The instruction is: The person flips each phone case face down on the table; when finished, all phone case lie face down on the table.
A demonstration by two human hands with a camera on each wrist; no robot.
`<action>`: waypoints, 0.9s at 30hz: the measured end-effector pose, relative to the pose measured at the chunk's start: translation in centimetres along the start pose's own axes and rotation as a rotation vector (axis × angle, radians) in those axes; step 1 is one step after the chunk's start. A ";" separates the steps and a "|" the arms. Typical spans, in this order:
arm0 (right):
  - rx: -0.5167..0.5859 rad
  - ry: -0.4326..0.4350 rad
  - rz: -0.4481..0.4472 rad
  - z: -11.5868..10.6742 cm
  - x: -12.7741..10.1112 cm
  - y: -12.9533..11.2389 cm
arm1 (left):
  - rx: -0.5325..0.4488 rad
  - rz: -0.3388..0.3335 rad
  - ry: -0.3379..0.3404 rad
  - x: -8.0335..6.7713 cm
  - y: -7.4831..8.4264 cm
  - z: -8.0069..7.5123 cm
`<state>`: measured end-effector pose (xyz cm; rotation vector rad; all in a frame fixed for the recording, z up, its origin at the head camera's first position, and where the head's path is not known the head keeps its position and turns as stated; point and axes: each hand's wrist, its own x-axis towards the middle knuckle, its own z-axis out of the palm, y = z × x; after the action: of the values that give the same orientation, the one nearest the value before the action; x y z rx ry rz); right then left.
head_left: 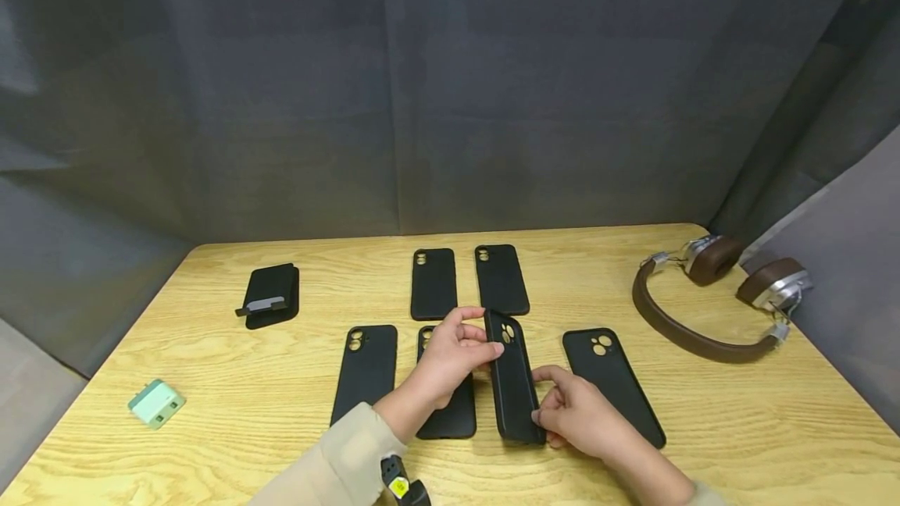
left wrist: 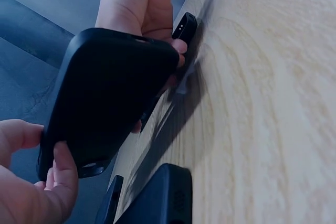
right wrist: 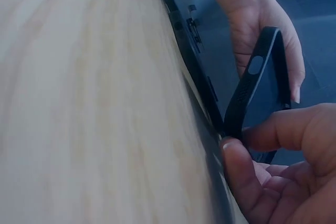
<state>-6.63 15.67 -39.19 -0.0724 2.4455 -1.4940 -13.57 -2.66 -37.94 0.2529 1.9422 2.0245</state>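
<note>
In the head view, both hands hold a black phone case (head_left: 513,389), tilted up off the wooden table with its hollow inner side toward me. My left hand (head_left: 450,354) pinches its upper left edge beside the camera cutout. At the lower right edge, my right hand (head_left: 580,412) grips the rim between thumb and fingers. Under my left forearm lies another phone case (head_left: 450,408), partly covered, with a phone case (head_left: 366,369) to its left. To the right of my right hand, a phone case (head_left: 612,373) rests with its inner side up.
Two more phone cases (head_left: 433,283) (head_left: 501,279) lie side by side farther back. A black card holder (head_left: 270,287) is at the back left, a mint green charger (head_left: 157,403) at the front left. Brown headphones (head_left: 692,338) occupy the right side. A dark curtain (head_left: 394,100) hangs behind the table (head_left: 239,404).
</note>
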 end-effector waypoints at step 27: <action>-0.145 0.060 0.044 2.1 1.3 -0.6 | -0.030 -0.056 -0.007 0.3 -0.2 0.8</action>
<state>-7.39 13.38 -39.80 -0.0028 2.5834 -1.3175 -13.61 -1.81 -38.13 0.1960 1.8920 2.0133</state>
